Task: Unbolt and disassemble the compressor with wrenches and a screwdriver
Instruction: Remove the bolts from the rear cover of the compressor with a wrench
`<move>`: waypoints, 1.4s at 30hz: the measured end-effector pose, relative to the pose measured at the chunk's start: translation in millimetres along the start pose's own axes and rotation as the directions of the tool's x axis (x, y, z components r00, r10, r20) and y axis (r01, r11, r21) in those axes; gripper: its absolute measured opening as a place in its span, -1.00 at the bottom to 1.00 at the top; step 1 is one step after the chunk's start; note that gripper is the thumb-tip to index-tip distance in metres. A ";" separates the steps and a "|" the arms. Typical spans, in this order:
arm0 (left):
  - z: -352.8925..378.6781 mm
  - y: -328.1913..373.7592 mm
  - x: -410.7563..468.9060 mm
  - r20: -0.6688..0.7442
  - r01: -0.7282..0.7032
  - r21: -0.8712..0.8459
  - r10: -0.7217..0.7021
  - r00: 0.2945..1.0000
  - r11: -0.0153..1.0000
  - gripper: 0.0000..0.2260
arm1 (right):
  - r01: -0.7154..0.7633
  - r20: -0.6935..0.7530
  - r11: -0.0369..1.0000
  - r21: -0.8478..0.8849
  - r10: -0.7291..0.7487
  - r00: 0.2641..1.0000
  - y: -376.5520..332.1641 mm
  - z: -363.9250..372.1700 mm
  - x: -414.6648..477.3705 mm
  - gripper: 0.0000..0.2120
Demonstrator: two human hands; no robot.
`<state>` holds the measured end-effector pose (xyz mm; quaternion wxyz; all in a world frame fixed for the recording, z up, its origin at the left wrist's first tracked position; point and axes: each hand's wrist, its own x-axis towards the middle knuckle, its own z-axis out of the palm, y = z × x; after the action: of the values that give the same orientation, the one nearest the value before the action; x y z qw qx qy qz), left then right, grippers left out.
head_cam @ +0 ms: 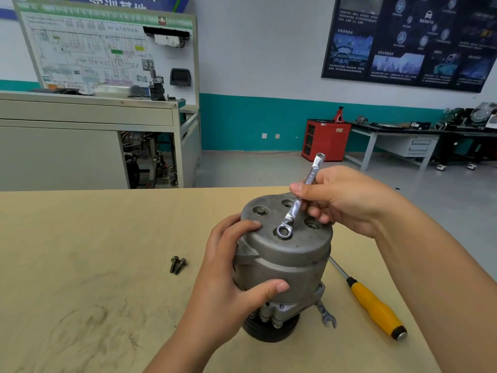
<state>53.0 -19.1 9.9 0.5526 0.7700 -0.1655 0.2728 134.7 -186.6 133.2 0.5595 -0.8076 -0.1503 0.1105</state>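
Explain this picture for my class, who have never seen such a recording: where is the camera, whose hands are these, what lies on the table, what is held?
This single picture comes from a wide-angle camera worn on a person's head, looking forward and down, so the hands are that person's own. The left hand grips the side of a grey metal compressor standing on end on the wooden table. The right hand holds a ring wrench, its ring end set on a recess in the compressor's top. One bolt head shows in another recess. On the table lie two loose bolts to the left, a yellow-handled screwdriver to the right, and an open-ended wrench poking out by the compressor's base.
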 end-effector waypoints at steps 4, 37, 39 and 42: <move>-0.4 -1.2 -2.1 -0.001 -0.022 0.035 0.022 1.000 0.999 -0.44 | -0.034 -0.011 0.960 -0.277 0.032 0.999 -9.9 0.8 2.4 -0.71; 24.9 -26.0 -1.7 -0.170 0.097 -0.231 -0.138 0.976 0.968 -0.39 | 0.570 0.063 0.242 -0.785 -0.884 0.463 37.6 83.2 -51.0 -0.70; 23.0 -29.4 -0.7 -0.124 0.197 -0.218 -0.228 0.966 0.956 -0.60 | 0.641 0.039 0.257 -0.723 -0.911 0.410 43.6 78.9 -52.9 -0.60; 24.1 -28.6 2.4 -0.152 0.151 -0.235 -0.189 0.970 0.960 -0.52 | 0.723 -0.059 0.328 -0.608 -0.927 0.372 51.5 71.9 -54.5 -0.46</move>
<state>76.6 -32.1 -16.2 0.6686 0.6884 -0.0792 0.2697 65.3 -160.9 60.4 0.3274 -0.7216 -0.4546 -0.4069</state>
